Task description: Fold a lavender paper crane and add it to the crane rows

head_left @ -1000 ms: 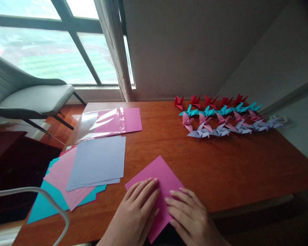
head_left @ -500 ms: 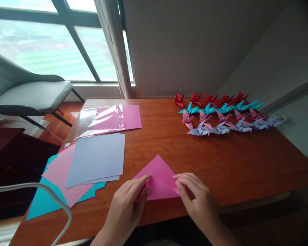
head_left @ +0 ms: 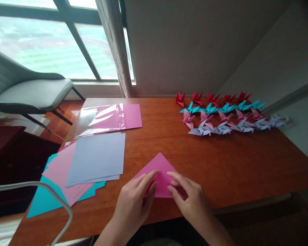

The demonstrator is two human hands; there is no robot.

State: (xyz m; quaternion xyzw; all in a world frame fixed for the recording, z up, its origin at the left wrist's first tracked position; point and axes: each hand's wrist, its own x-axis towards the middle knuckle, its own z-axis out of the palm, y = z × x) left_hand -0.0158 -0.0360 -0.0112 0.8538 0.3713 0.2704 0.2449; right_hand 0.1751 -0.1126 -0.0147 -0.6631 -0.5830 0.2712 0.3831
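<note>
A bright pink sheet of origami paper [head_left: 161, 164] lies near the table's front edge, its upper corner pointing away from me and a straight edge toward me. My left hand [head_left: 137, 193] curls over its left side, thumb and index finger bent at the paper. Over the right side, my right hand [head_left: 188, 191] holds the sheet in the same way, fingers curved inward. Only a narrow strip of pink separates the fingertips of both hands. The sheet's two side corners are hidden under my hands.
Several folded paper cranes stand in rows at the back right: red [head_left: 213, 98], turquoise [head_left: 210, 108], pink [head_left: 206, 119] and pale lilac [head_left: 222, 128]. Left lie lilac sheets [head_left: 97, 157], pink and turquoise sheets [head_left: 45, 198], and a clear packet [head_left: 100, 119]. A white cable [head_left: 53, 194] arches at front left.
Both hands have moved inward over the pink paper, so their fingertips are closer together. The right fingers have left the right slanting edge and now lie further in.
</note>
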